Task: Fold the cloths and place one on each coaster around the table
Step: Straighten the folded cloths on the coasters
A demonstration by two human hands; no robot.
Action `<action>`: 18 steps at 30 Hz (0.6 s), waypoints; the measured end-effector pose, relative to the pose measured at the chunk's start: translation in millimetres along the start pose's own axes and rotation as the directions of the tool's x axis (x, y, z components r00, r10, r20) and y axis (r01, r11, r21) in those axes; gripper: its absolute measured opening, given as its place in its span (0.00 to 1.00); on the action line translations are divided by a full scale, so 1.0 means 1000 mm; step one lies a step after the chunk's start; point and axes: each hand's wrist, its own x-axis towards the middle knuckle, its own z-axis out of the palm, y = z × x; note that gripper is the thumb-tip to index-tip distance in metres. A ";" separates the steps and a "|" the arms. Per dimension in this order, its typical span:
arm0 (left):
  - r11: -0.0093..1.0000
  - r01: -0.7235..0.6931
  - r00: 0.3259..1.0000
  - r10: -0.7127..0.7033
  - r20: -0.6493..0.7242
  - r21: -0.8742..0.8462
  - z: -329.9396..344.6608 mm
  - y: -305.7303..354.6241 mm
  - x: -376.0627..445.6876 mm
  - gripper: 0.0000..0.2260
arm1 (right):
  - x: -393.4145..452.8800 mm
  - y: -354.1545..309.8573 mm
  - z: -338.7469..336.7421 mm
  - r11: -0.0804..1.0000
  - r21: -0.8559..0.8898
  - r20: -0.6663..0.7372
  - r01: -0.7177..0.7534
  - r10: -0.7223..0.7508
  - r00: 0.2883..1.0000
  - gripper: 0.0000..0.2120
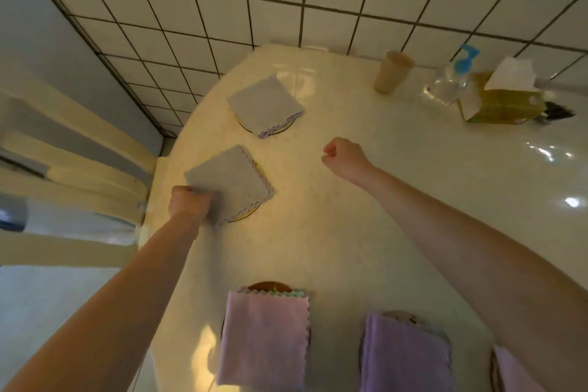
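Observation:
My left hand (188, 204) grips the near left corner of a folded grey cloth (234, 180) that lies over a yellow coaster (246, 216) near the table's left edge. A second folded grey cloth (265, 102) covers another coaster (280, 129) farther back. My right hand (342, 156) hovers above the table's middle with its fingers curled and nothing in it. Close to me, a folded pink cloth (265, 337) lies on a brown coaster (269, 286), a purple cloth (405, 356) on a further coaster (402, 317), and a third pink cloth (512, 372) shows partly under my right arm.
At the back right of the cream table (366, 232) stand a beige cup (392, 71), a clear pump bottle (447, 83) with a blue top, and a tissue box (502, 99). A tiled wall runs behind. A chair (73, 162) stands off the table's left edge.

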 end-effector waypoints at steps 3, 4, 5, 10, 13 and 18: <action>0.998 0.068 0.998 -0.068 -0.010 -0.015 0.005 0.000 0.014 0.24 | 0.053 -0.026 -0.004 1.000 0.008 0.011 0.024 -0.024 1.000 0.17; 0.997 0.078 0.997 -0.079 -0.013 -0.022 0.005 0.001 0.015 0.22 | 0.067 -0.035 -0.005 1.000 0.014 0.013 0.026 -0.026 1.000 0.19; 0.995 0.092 0.996 -0.092 -0.011 -0.035 0.006 0.002 0.017 0.20 | 0.083 -0.043 -0.004 1.000 0.018 0.015 0.025 -0.025 1.000 0.20; 0.989 0.094 0.995 -0.092 0.026 -0.115 0.008 0.001 0.017 0.10 | 0.143 -0.070 0.005 0.999 0.031 0.008 0.012 -0.012 1.000 0.24; 0.991 0.022 1.000 -0.020 0.016 -0.136 0.007 0.001 0.013 0.17 | 0.164 -0.081 0.015 0.999 0.034 0.036 0.013 -0.014 0.999 0.21; 0.969 -0.057 0.993 0.081 0.091 -0.242 0.005 -0.001 0.006 0.17 | 0.183 -0.088 0.026 0.999 0.034 0.058 -0.010 0.008 0.998 0.13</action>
